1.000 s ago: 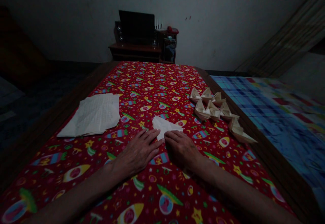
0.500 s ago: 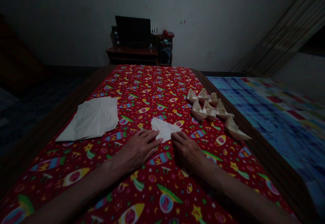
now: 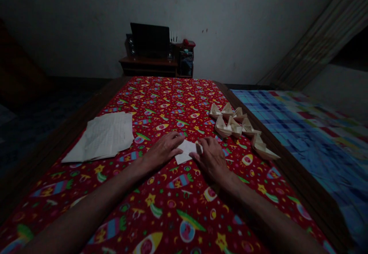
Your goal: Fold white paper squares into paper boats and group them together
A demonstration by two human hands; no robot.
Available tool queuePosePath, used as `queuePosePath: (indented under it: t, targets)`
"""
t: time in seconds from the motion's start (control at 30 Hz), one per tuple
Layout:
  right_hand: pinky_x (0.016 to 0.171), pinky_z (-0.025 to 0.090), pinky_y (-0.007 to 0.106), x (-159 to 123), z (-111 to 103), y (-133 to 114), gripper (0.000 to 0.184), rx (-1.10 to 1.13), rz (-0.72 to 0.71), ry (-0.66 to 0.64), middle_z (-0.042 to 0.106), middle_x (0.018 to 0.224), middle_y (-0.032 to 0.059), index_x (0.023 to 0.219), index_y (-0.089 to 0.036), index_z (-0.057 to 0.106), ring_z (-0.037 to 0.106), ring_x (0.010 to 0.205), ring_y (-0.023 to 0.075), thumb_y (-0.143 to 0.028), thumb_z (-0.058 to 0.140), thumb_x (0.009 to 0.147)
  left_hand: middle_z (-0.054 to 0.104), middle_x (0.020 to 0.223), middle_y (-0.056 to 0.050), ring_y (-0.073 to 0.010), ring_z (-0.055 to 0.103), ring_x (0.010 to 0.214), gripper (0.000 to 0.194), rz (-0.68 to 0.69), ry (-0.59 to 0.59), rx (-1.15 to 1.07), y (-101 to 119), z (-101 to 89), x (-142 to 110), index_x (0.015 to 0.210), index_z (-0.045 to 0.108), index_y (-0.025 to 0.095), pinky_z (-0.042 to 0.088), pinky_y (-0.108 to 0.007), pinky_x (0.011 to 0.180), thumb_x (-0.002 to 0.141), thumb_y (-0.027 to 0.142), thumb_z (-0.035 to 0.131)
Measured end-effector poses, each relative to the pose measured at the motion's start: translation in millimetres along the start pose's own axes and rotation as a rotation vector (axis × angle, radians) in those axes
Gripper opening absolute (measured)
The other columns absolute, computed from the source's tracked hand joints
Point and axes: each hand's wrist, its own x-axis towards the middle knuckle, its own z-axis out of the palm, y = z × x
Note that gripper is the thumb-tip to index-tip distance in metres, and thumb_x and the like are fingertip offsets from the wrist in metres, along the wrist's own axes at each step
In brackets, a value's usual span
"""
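A small sheet of white folded paper (image 3: 186,151) lies on the red patterned cloth between my hands. My left hand (image 3: 165,148) grips its left side, fingers at the upper edge and thumb lower down. On the other side, my right hand (image 3: 212,157) has its bent fingers and thumb on the paper's right edge, covering that corner. Several folded paper boats (image 3: 230,126) stand in a cluster to the right of my right hand. Left of my left hand lies a stack of loose, creased paper sheets (image 3: 105,137) with faint writing.
The red cloth (image 3: 161,208) covers a table with dark wooden edges (image 3: 304,187). Beyond its far end, a desk holds a dark monitor (image 3: 150,41), speakers and a red telephone (image 3: 189,43). To the right is a bed with a blue checked cover (image 3: 273,112).
The paper now looks smaller and differently angled, with its upper point no longer showing. Both hands have shifted forward, and the right fingers have moved up along its right edge.
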Motion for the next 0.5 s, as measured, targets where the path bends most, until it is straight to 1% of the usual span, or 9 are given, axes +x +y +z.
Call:
queuePosePath:
  t: [0.07, 0.13, 0.23, 0.37, 0.43, 0.5]
  targets:
    - [0.071, 0.04, 0.033, 1.0, -1.3, 0.5, 0.027, 0.01, 0.019, -0.018, 0.053, 0.094, 0.0113, 0.098, -0.017, 0.054, 0.047, 0.087, 0.0236, -0.041, 0.052, 0.087, 0.048, 0.123, -0.008, -0.0232, 0.045, 0.116, 0.051, -0.011, 0.007, 0.038, -7.3, -0.6, 1.8, 0.131, 0.041, 0.023, 0.041, -0.04, 0.096, 0.084, 0.033, 0.059]
    - [0.069, 0.04, 0.032, 1.8, -2.4, 1.7, 0.024, 0.038, 0.031, -0.044, 0.052, 0.09, 0.0095, 0.094, -0.017, 0.054, 0.047, 0.083, 0.0222, -0.04, 0.051, 0.087, 0.049, 0.121, -0.008, -0.024, 0.045, 0.114, 0.056, -0.012, -0.014, 0.058, -16.0, -0.3, 3.7, 0.131, 0.042, 0.023, 0.04, -0.041, 0.096, 0.081, 0.038, 0.062]
    - [0.069, 0.04, 0.031, 2.1, -2.0, 3.7, 0.019, 0.093, 0.046, -0.071, 0.053, 0.088, 0.008, 0.091, -0.018, 0.054, 0.047, 0.082, 0.0212, -0.036, 0.052, 0.088, 0.052, 0.111, -0.007, -0.0224, 0.049, 0.106, 0.051, -0.012, -0.047, 0.056, -25.6, 1.0, 6.6, 0.123, 0.05, 0.022, 0.042, -0.038, 0.092, 0.079, 0.041, 0.064]
    - [0.072, 0.04, 0.031, 1.1, 1.3, 2.7, 0.016, 0.135, 0.059, -0.062, 0.054, 0.091, 0.008, 0.094, -0.018, 0.055, 0.047, 0.086, 0.0216, -0.031, 0.053, 0.087, 0.053, 0.107, -0.006, -0.0215, 0.049, 0.101, 0.04, -0.003, -0.032, 0.067, -23.5, -0.2, 7.3, 0.111, 0.056, 0.019, 0.042, -0.035, 0.087, 0.079, 0.041, 0.064]
    - [0.074, 0.04, 0.032, 1.1, 2.7, 0.8, 0.014, 0.123, 0.057, -0.036, 0.054, 0.094, 0.0091, 0.095, -0.018, 0.056, 0.047, 0.089, 0.0226, -0.029, 0.054, 0.086, 0.053, 0.107, -0.006, -0.0222, 0.048, 0.102, 0.039, -0.003, -0.019, 0.089, -20.6, -1.2, 6.6, 0.11, 0.056, 0.019, 0.04, -0.037, 0.089, 0.079, 0.041, 0.064]
    - [0.076, 0.039, 0.033, 1.5, 3.9, -0.3, 0.012, 0.099, 0.051, -0.012, 0.054, 0.096, 0.0101, 0.092, -0.017, 0.057, 0.046, 0.092, 0.0236, -0.027, 0.055, 0.085, 0.055, 0.107, -0.006, -0.0231, 0.048, 0.103, 0.044, -0.011, -0.02, 0.102, -20.6, -1.0, 6.4, 0.114, 0.054, 0.019, 0.038, -0.039, 0.091, 0.078, 0.042, 0.065]
